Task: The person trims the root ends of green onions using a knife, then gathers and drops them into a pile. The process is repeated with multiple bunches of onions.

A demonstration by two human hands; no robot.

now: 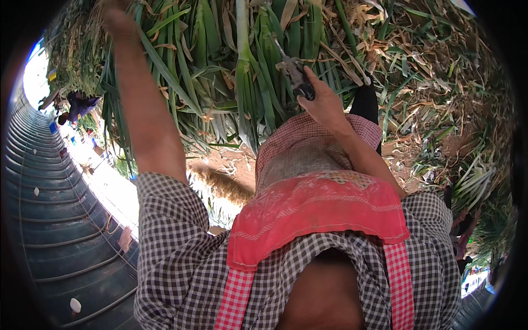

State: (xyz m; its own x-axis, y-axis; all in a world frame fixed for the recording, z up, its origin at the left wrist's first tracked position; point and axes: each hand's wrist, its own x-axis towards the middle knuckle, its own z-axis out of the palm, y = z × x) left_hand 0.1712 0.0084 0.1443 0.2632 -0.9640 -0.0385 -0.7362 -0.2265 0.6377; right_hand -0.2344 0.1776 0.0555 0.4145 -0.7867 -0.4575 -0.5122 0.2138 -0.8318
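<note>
Long green onions or leeks with broad green leaves lie in a thick layer in front of me, some leaves dry and brown. My right hand is closed around the black grip of a pistol-shaped tool with a thin metal nozzle, which looks like an air blow gun. Its nozzle points up and left over the leaves. My left arm reaches to the top left, where my left hand is blurred at the picture's edge by the stalks; its fingers and anything in them cannot be made out.
Cut leaves and dry peelings cover the ground at the right. Bare soil shows below the pile. A person in dark purple clothing is at the far left, near a ribbed tunnel-like cover. White-stemmed stalks lie at the right.
</note>
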